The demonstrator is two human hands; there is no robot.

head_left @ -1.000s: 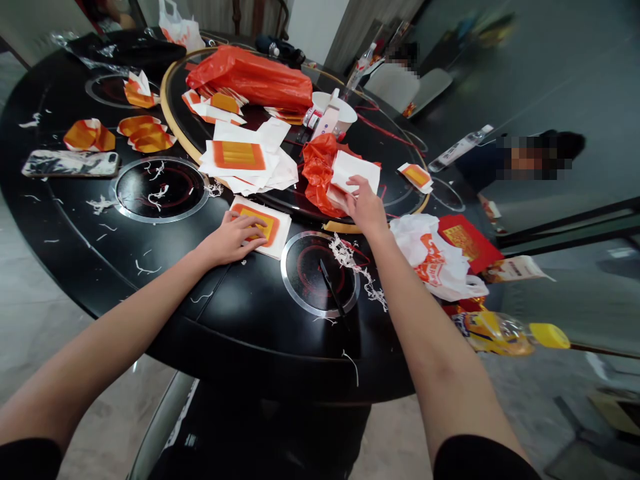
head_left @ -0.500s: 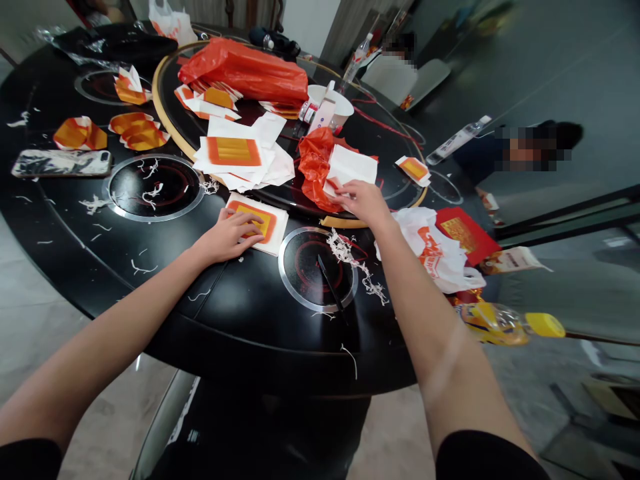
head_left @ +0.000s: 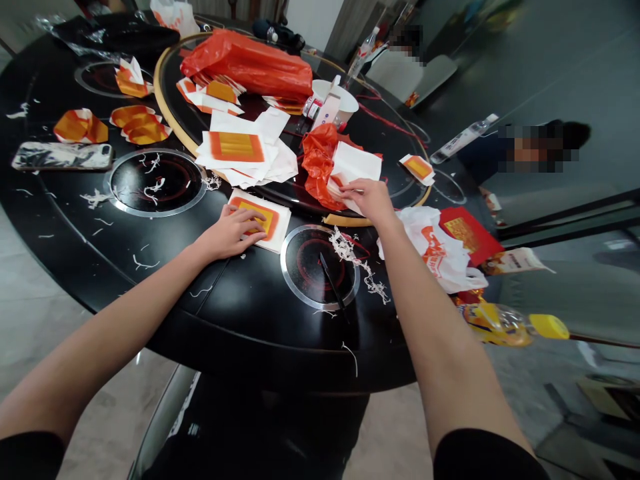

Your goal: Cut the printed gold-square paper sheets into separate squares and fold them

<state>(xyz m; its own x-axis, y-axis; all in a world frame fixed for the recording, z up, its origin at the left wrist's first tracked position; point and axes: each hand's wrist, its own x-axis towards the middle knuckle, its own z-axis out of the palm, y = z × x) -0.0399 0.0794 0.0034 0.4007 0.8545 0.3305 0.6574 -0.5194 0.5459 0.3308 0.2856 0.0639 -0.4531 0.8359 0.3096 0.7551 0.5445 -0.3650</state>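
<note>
R hand slid slightly right, pinching white paper sheet by orange bag; L hand lay open on orange-printed paper square.

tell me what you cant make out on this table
All in the head view:
paper square: the left hand covers part of its print.
white sheet: the right hand hides its near corner, so I can't tell whether the fingers pinch it.
red packet: its gold print is too small to read.
white bag: cut off by the top edge.
</note>
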